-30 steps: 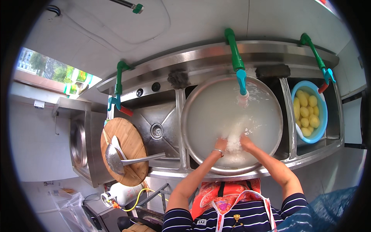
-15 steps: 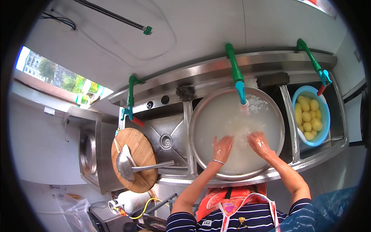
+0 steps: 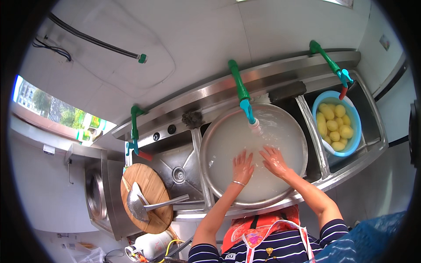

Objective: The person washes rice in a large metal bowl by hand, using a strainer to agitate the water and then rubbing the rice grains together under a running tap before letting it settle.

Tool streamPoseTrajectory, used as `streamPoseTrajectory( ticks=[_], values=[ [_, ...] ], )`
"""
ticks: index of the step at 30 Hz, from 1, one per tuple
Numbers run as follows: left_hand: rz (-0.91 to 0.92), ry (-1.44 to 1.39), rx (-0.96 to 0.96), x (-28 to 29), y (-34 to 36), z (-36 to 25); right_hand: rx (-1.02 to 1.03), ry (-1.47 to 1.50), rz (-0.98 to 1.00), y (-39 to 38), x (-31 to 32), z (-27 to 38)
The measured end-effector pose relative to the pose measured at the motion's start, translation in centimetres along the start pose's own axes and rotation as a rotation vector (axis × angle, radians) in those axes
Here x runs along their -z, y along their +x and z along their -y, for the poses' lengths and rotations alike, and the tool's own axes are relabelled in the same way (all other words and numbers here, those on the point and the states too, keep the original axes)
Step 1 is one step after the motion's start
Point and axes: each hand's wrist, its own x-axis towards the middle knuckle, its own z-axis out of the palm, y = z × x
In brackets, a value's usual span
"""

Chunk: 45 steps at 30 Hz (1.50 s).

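A wide round metal basin (image 3: 204, 164) full of cloudy whitish water (image 3: 226, 138) sits in the middle sink. My left hand (image 3: 243, 167), with a bracelet at the wrist, lies at the water's surface, fingers spread and holding nothing. Beside it on the right, my right hand (image 3: 274, 162) is wet, open and palm down over the water, its fingers apart. A small gap separates the two hands. Above the far part of the basin hangs the spout of a green tap (image 3: 239, 83) with a blue handle. Whatever lies under the murky water is hidden.
In the right sink stands a blue bowl (image 3: 357, 127) of peeled potatoes (image 3: 333, 125). A wooden board (image 3: 160, 188) rests over the left sink's front corner, carrying a metal ladle (image 3: 137, 207). Dark scouring pads (image 3: 193, 119) lie on the back ledge. A gas cylinder (image 3: 151, 245) stands below left.
My hands have come slightly closer together over the water, and the left fingers have spread wider. The whole view has shifted and tilted a little.
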Motion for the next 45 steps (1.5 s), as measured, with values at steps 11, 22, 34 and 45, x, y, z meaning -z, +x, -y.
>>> streamPoseTrajectory(
  ticks=[11,22,34,45],
  values=[
    [-0.455,-0.188,0.151,5.2,-1.7,8.3,-0.434,-0.053,-0.419,-3.4,7.3,-5.6],
    [-0.366,-0.212,0.634,4.2,1.0,17.1,-0.815,0.112,-0.360,-3.4,2.6,-9.5],
    [-0.151,-0.261,0.691,4.9,-0.6,16.6,-0.897,0.084,-0.303,-3.9,2.6,-10.3],
    [-0.166,-0.361,0.645,4.5,-1.5,17.9,-0.864,0.125,-0.377,-3.7,2.4,-10.2]
  ],
)
